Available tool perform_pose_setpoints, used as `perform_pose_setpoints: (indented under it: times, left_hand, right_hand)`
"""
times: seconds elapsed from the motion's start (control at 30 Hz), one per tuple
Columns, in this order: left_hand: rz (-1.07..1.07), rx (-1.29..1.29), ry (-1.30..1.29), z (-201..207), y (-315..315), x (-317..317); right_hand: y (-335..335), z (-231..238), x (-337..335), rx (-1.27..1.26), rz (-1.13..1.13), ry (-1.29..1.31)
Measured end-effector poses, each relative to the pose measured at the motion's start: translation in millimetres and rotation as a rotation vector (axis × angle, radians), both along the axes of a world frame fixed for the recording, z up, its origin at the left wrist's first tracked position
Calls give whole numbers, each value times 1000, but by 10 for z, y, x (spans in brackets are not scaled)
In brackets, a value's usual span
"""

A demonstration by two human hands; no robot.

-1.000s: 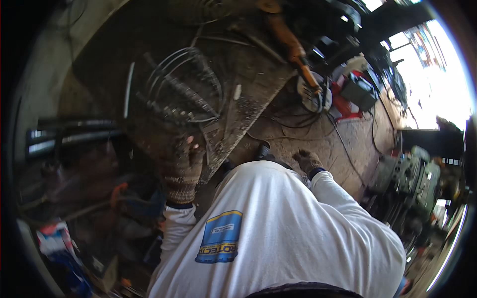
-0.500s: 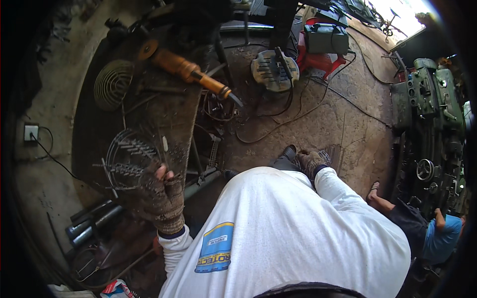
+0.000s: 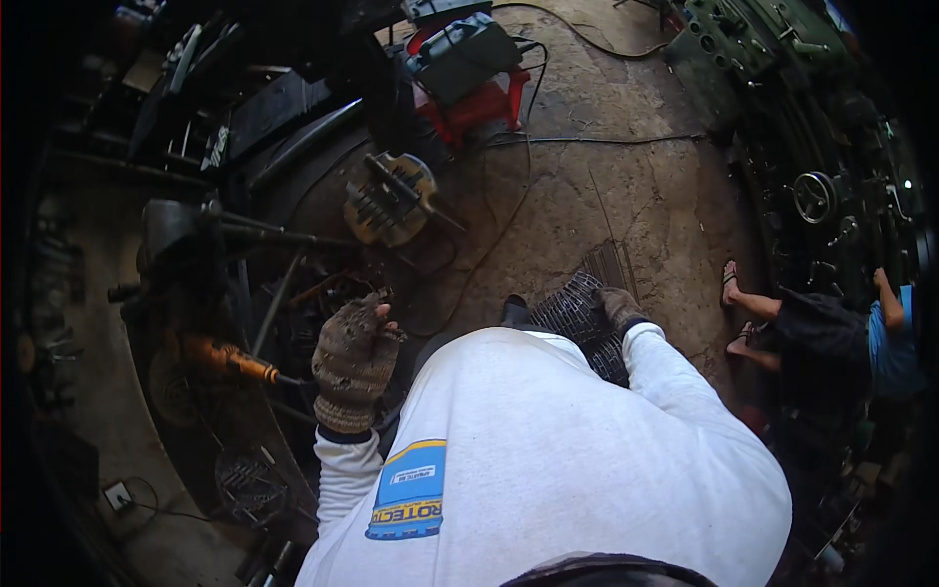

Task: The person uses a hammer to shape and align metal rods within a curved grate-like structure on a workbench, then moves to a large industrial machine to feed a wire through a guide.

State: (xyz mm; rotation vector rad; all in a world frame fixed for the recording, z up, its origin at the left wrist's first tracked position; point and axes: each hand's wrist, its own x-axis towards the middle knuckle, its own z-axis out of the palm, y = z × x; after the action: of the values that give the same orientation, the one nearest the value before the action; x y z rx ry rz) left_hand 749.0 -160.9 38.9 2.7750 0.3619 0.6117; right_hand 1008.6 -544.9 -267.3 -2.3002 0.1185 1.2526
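My left hand (image 3: 357, 362), in a brown knitted glove with bare fingertips, is raised left of my knees. Its fingers are curled together, and a small dark thing at their tips is too unclear to name. On the right, my gloved right hand (image 3: 618, 308) grips the edge of a dark wire grid (image 3: 569, 308) beside my legs. Part of the grid is hidden behind my white shirt. Left of my left hand, an orange power tool (image 3: 230, 357) lies on the dark work table, and a round wire piece (image 3: 249, 484) rests nearer to me.
A grey machine box (image 3: 465, 59) stands on a red stool (image 3: 479, 112), its cables trailing over the floor. Nearer is a round slotted plate (image 3: 391, 201). Thin rods (image 3: 611, 269) lie by the grid. A green lathe (image 3: 812, 196) and a seated person (image 3: 831, 323) are at right.
My view has swung left and forward. My left hand has left the round wire piece on the table and come up toward my knees. The wire grid now shows by my right hand.
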Motion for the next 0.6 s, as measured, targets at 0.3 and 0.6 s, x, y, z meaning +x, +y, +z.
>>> perform_pose_setpoints:
  times: [0.3, 0.6]
  left_hand:
    - [85, -463, 638, -1506, 481, 1093]
    - [118, -715, 1390, -2665, 901, 1059]
  right_hand:
    - [-376, 172, -328, -351, 251, 95]
    - [-271, 200, 686, -239, -165, 137]
